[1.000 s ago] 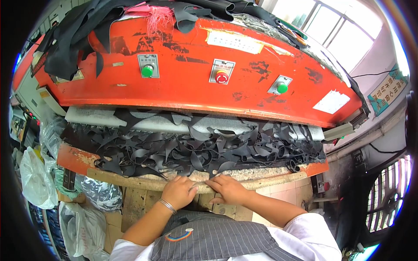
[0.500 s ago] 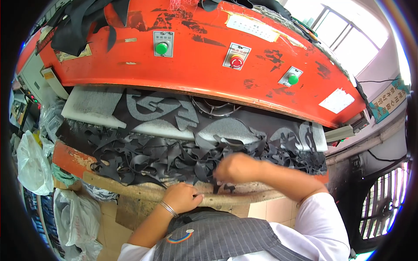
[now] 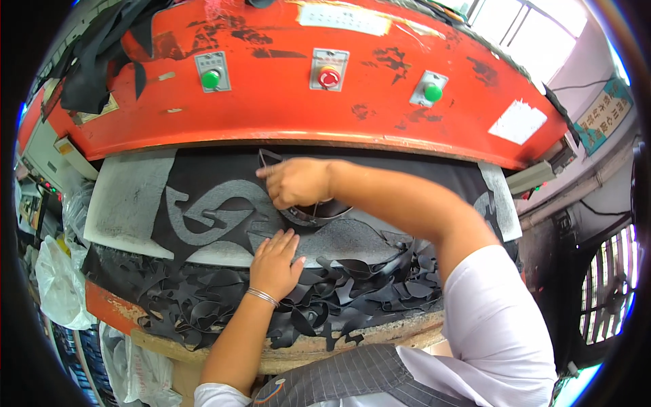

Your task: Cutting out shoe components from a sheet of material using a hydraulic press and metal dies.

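A dark sheet of leather-like material (image 3: 441,178) with curved shapes cut out of it lies on a pale cutting board (image 3: 129,197). On the sheet stands a metal cutting die (image 3: 315,221) with a curved, thin-walled rim. My right hand (image 3: 300,184) is closed over the die, its fingers curled round the metal; the hand hides much of the die. Just nearer to me, my left hand (image 3: 274,266) lies flat with its fingers stretched out, the fingertips on the sheet near a cut-out gap. It holds nothing.
Tangled black offcuts (image 3: 203,292) fill the strip along the board's front. Above the board hangs the press's red beam (image 3: 258,115), with two green buttons and a red stop button (image 3: 329,79). Plastic bags (image 3: 61,281) hang at the left.
My right hand has moved from the offcuts at the front to the die. My left hand has gone forward from the front edge onto the sheet. The view has shifted; the board sits further out.
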A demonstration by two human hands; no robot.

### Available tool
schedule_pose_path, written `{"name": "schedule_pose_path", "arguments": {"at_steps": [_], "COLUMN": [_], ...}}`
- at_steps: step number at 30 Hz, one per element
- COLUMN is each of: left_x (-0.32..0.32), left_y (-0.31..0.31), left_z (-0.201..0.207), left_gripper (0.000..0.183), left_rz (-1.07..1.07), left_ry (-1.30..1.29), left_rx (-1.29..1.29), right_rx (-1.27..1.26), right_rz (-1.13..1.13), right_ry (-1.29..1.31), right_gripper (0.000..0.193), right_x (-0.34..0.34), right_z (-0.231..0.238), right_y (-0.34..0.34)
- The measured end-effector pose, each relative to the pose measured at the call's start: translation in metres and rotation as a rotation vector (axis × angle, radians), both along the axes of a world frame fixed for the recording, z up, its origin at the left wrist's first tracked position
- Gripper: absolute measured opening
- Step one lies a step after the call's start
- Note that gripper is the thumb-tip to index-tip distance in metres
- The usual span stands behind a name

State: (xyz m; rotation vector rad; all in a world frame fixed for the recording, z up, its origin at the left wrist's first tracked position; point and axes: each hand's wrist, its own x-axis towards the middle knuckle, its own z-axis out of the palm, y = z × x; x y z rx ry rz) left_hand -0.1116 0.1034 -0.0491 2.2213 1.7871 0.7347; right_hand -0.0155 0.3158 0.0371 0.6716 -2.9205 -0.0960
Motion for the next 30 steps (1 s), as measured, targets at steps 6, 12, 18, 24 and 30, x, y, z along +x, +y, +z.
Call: {"name": "schedule_pose_path", "arguments": {"at_steps": [6,12,18,24,30], "left_x": [-0.016,-0.021,-0.029,-0.027,-0.024], "left_y": [0.027,0.080,0.119,0.134,0.139], "left_z": [0.018,0.015,0.002,-0.013,-0.005], "left_gripper": [0.041,0.064,0.042,0.023,0.017], "left_rz": [0.012,0.033,0.123,0.099,0.186], "left_ry": [-0.152,-0.163,-0.200,-0.193,-0.254], "left_rx": [0.027,0.066,-0.058,0.055,0.049], "right_rx": [0.302,-0.517,-0.674,-0.949,-0.642], "right_rz": [-0.711,-1.490,-1.691,-1.654,-1.284], "right_ry": [0.167,0.192,0.282,0.376,0.157], "right_gripper": [0.010,0.020,0.021,0.036,0.091], "right_x": [0.105,0.189,0.182,0.200,0.259], "right_z": [0.105,0.001,-0.054,-0.070,-0.079], "right_y": [0.015,0.010,0.008,0.008,-0.029]}}
